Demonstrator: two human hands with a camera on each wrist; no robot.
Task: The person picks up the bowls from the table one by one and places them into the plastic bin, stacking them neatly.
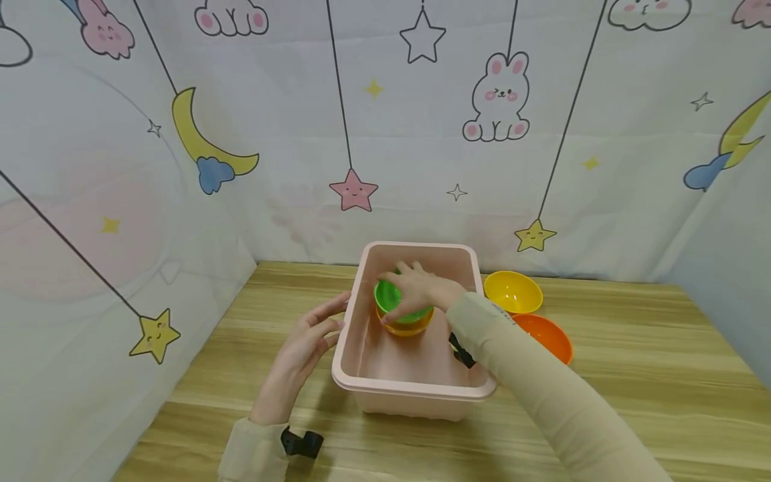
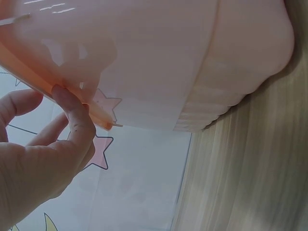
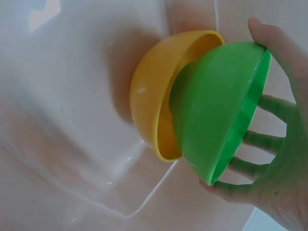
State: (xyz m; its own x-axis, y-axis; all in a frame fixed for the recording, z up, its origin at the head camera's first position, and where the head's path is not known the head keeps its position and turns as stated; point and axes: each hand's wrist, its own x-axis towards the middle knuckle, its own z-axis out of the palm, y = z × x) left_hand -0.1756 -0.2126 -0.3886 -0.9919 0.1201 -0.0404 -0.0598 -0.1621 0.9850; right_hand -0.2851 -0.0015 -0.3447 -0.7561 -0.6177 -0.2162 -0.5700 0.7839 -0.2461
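Observation:
My right hand (image 1: 415, 291) reaches into a pink plastic basin (image 1: 415, 387) and grips a green bowl (image 3: 216, 106) across its rim, thumb on one side and fingers on the other. The green bowl is tilted, its base just inside the mouth of a yellow-orange bowl (image 3: 149, 86) on the basin floor. At the basin's left side is my left hand (image 1: 307, 345), its fingertips touching the outside of the rim. In the left wrist view those fingers (image 2: 72, 113) lie loosely bent along the rim's underside.
Right of the basin, on the wooden table (image 1: 632, 375), are a yellow bowl (image 1: 513, 292) and an orange bowl (image 1: 551, 338), the latter partly hidden by my right sleeve (image 1: 542, 388). A white printed curtain (image 1: 409, 134) hangs behind the table and along its sides.

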